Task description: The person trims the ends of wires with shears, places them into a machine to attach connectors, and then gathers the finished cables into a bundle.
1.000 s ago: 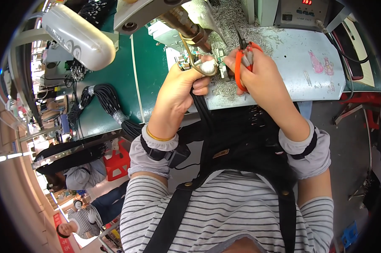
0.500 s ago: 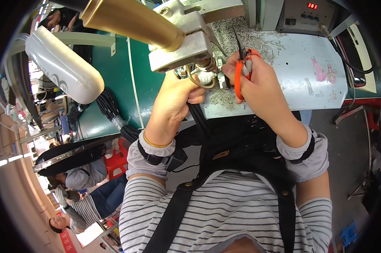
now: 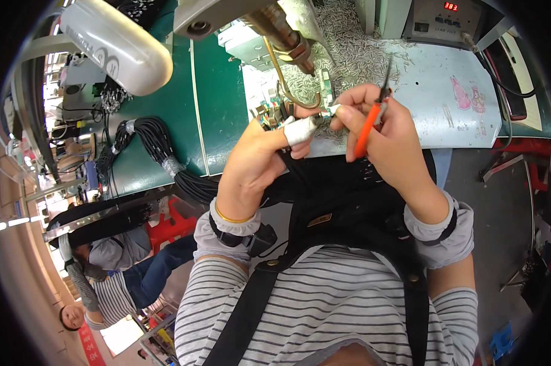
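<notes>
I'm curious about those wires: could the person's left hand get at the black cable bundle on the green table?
Probably yes: the black cable bundle lies just left of the left hand, nothing visible blocking the way, though that hand seems busy gripping dark leads.

Orange-handled snips (image 3: 366, 132) in right grip (image 3: 394, 146), black cables (image 3: 292, 163) in left grip (image 3: 257, 149)

Red digits (image 3: 450, 7) on control box (image 3: 437, 17); pale characters (image 3: 93, 352) on red banner (image 3: 85, 333) (sideways); grey print (image 3: 109, 64) on white housing (image 3: 120, 46).
</notes>
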Motion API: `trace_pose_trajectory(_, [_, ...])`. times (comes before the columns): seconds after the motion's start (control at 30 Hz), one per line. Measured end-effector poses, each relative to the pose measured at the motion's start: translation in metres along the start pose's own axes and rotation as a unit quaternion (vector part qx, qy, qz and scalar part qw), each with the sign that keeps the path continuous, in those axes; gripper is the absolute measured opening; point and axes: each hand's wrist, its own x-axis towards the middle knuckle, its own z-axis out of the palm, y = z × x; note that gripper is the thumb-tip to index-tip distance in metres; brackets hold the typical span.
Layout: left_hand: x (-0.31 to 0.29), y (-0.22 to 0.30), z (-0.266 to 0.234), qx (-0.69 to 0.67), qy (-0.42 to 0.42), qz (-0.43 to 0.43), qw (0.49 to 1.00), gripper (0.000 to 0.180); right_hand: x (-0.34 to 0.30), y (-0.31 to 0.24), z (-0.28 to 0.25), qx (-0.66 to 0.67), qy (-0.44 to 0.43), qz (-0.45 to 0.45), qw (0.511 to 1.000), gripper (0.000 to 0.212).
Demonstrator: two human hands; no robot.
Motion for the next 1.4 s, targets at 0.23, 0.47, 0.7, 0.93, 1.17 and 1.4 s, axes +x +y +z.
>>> trace_pose_trajectory(0.23, [-0.026, -0.016, 0.003, -0.049, -0.017, 0.017, 0.999, 0.022, -0.021, -0.006, 0.005, 0.079, -0.021, 0.055, 0.995, 0.014])
trace_pose_trajectory(0.47, [-0.032, -0.022, 0.003, -0.082, -0.030, 0.014, 0.996, 0.019, -0.030, -0.003, 0.012, 0.250, -0.024, 0.160, 0.955, 0.016])
trace_pose_trajectory(0.7, [-0.032, -0.016, 0.010, 0.025, 0.029, 0.050, 0.998, 0.016, -0.034, -0.010, 0.015, 0.165, 0.003, 0.149, 0.975, 0.020])
trace_pose_trajectory(0.93, [0.003, -0.005, 0.001, 0.040, 0.033, 0.020, 0.998, 0.016, -0.019, 0.002, 0.003, -0.059, 0.053, -0.007, 0.997, 0.021])
trace_pose_trajectory(1.17, [0.028, 0.009, 0.007, 0.014, 0.046, 0.009, 0.999, 0.016, 0.021, 0.002, -0.008, -0.110, 0.053, 0.012, 0.992, 0.021])
trace_pose_trajectory(1.4, [0.035, 0.023, -0.006, 0.060, -0.023, -0.043, 0.997, 0.014, 0.029, 0.003, -0.002, -0.069, 0.053, 0.046, 0.995, 0.017])
